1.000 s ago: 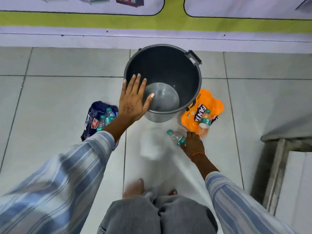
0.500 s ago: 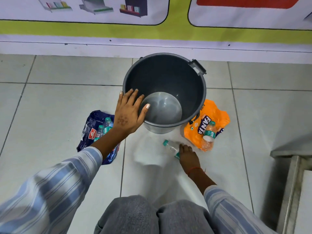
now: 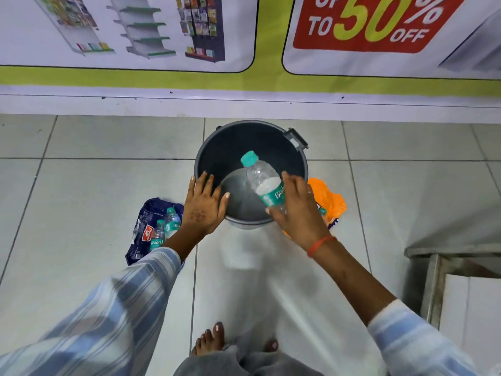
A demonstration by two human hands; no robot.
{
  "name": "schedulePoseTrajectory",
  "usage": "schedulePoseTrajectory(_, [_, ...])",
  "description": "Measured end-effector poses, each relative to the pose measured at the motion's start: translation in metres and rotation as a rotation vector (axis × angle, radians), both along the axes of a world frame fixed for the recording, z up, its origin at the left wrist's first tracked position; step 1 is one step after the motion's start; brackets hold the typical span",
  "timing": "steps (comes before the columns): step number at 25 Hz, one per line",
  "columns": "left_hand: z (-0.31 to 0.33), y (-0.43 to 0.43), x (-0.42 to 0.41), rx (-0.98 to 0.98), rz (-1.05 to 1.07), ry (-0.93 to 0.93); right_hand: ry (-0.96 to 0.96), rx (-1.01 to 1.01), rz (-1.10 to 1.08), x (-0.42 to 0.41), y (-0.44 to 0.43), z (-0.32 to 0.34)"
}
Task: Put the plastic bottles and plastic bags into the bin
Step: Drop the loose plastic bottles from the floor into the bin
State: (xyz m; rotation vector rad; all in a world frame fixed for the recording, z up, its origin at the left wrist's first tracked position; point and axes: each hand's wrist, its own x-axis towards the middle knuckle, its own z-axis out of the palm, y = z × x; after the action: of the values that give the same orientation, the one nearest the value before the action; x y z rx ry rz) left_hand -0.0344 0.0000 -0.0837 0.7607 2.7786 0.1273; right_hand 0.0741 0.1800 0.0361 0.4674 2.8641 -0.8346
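Observation:
A dark grey bin (image 3: 292, 164) stands on the tiled floor by the wall, with nothing inside it. My right hand (image 3: 301, 213) is shut on a clear plastic bottle (image 3: 264, 180) with a green cap, held tilted over the bin's mouth. My left hand (image 3: 203, 207) rests on the bin's near left rim, fingers spread. Left of the bin lies a dark blue plastic bag (image 3: 142, 232) with two small bottles (image 3: 165, 229) on it. An orange plastic bag (image 3: 329, 202) lies right of the bin, partly hidden by my right hand.
A white wall base with a poster runs right behind the bin (image 3: 244, 104). A metal frame and white box (image 3: 466, 294) stand at the right. My bare feet (image 3: 208, 340) are near the bottom edge.
My right hand has picked the bottle up off the floor and raised it over the bin. My left hand stays on the rim. The view has tilted upward.

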Motion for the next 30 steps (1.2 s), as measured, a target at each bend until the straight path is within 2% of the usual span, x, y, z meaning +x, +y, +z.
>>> schedulePoseTrajectory(2, [0.001, 0.001, 0.000, -0.013, -0.011, 0.008, -0.016, -0.018, -0.105, -0.020, 0.013, -0.006])
schedulePoseTrajectory(5, [-0.001, 0.002, -0.004, -0.037, -0.064, 0.065, 0.283, -0.015, -0.398, -0.016, 0.039, -0.043])
schedulePoseTrajectory(7, [-0.002, 0.005, -0.009, -0.036, -0.118, 0.103, 0.302, -0.044, -0.588, -0.002, 0.061, -0.089])
schedulePoseTrajectory(10, [-0.002, 0.008, -0.015, -0.017, -0.157, 0.124, 0.015, -0.073, -0.717, 0.026, 0.088, -0.162])
schedulePoseTrajectory(14, [-0.007, 0.008, -0.014, 0.004, -0.151, 0.110, -0.413, -0.001, -0.699, 0.047, 0.110, -0.237])
schedulePoseTrajectory(16, [-0.008, 0.009, -0.013, 0.028, -0.144, 0.116, -0.478, -0.010, -0.716, 0.048, 0.113, -0.259])
schedulePoseTrajectory(19, [-0.009, 0.008, -0.014, 0.044, -0.138, 0.117, -0.463, -0.072, -0.792, 0.043, 0.115, -0.275])
schedulePoseTrajectory(21, [-0.011, 0.008, -0.014, 0.037, -0.136, 0.116, -0.442, -0.141, -0.865, 0.041, 0.112, -0.275])
schedulePoseTrajectory(25, [-0.004, 0.009, -0.013, -0.017, -0.150, 0.080, -0.354, -0.082, -0.823, 0.031, 0.109, -0.224])
schedulePoseTrajectory(30, [0.005, 0.010, -0.013, -0.087, -0.167, 0.026, 0.107, -0.023, -0.764, -0.014, 0.113, -0.097])
